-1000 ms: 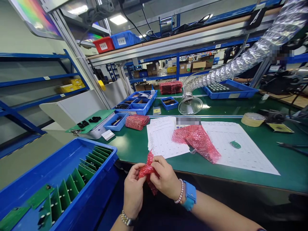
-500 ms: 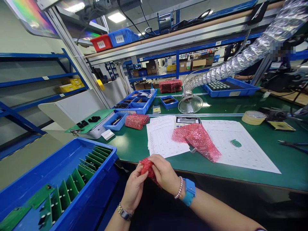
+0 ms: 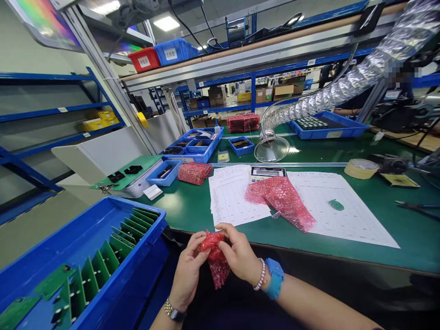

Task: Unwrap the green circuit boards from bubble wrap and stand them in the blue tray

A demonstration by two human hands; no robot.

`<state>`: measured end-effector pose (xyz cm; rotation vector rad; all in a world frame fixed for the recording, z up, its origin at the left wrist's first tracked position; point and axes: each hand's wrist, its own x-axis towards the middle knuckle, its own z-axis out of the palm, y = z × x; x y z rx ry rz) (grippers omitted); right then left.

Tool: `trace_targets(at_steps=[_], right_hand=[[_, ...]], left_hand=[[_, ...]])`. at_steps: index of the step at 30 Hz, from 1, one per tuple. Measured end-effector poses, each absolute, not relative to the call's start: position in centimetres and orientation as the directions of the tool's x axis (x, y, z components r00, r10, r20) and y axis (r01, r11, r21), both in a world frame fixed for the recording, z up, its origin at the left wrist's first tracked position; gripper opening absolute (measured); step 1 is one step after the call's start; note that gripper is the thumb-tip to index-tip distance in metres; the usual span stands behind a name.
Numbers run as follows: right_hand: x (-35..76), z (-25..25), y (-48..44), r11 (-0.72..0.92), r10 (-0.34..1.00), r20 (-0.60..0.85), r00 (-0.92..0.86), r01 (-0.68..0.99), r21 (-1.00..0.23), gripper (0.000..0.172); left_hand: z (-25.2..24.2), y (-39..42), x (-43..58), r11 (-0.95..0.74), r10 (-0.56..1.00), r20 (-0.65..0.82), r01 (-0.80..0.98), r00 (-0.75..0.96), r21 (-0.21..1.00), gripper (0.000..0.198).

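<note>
Pink bubble-wrap pouch (image 3: 216, 261): held just above the edge of your green workbench (image 3: 378, 247), grasped by your left hand (image 3: 187, 270) and right hand (image 3: 240, 254). Beside you, a blue crate (image 3: 140, 261) of upright green circuit boards (image 3: 99, 270). Ahead, printed sheets (image 3: 233, 197) beneath a second pink pouch (image 3: 280, 204). Your left wrist: metal watch (image 3: 173, 313). Your right wrist: blue watch (image 3: 274, 278), pearl bracelet (image 3: 261, 275).

Head-worn view faces forward and down onto the hands (image 3: 239, 256), seemingly wide-angle.
</note>
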<state>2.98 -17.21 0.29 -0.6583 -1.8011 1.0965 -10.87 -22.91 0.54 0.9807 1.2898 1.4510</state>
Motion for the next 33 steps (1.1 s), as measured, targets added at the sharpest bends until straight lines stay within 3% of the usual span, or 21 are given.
trace_targets(at_steps=[3, 6, 11, 16, 21, 26, 29, 33], right_hand=[[2.8, 0.0, -17.2, 0.562, 0.760, 0.497, -0.419, 0.038, -0.826, 0.038], [2.8, 0.4, -17.3, 0.643, 0.711, 0.578, -0.400, 0.037, -0.765, 0.034], [2.8, 1.3, -16.9, 0.509, 0.775, 0.462, -0.432, -0.006, -0.861, 0.022], [3.2, 0.8, -16.4, 0.480, 0.787, 0.442, -0.430, -0.022, -0.877, 0.018], [4.4, 0.4, -16.8, 0.402, 0.775, 0.405, -0.485, -0.117, -0.908, 0.042], [4.5, 0.5, -16.6, 0.375, 0.845, 0.361, -0.395, -0.043, -0.926, 0.006], [4.3, 0.3, -16.7, 0.398, 0.858, 0.387, -0.338, -0.039, -0.917, 0.011], [4.6, 0.2, -16.6, 0.405, 0.874, 0.405, -0.270, -0.058, -0.913, 0.013]], left_hand=[[0.6, -22.8, -11.1, -0.041, 0.959, -0.013, -0.184, -0.283, 0.982, 0.020], [0.9, -22.8, -11.1, 0.028, 0.979, -0.095, -0.347, -0.179, 0.938, 0.025], [0.8, -23.4, -10.1, 0.163, 0.981, -0.192, -0.522, -0.002, 0.837, 0.024], [0.9, -23.2, -9.2, 0.152, 0.987, -0.160, -0.527, 0.031, 0.836, 0.025], [1.6, -22.7, -9.8, 0.116, 0.992, -0.119, -0.555, 0.031, 0.824, 0.037], [1.4, -22.7, -9.8, 0.122, 0.989, -0.144, -0.374, -0.032, 0.919, 0.034], [1.3, -22.5, -9.4, 0.105, 0.975, -0.164, -0.339, -0.150, 0.935, 0.023], [1.9, -22.2, -9.2, 0.078, 0.959, -0.176, -0.391, -0.222, 0.917, 0.025]])
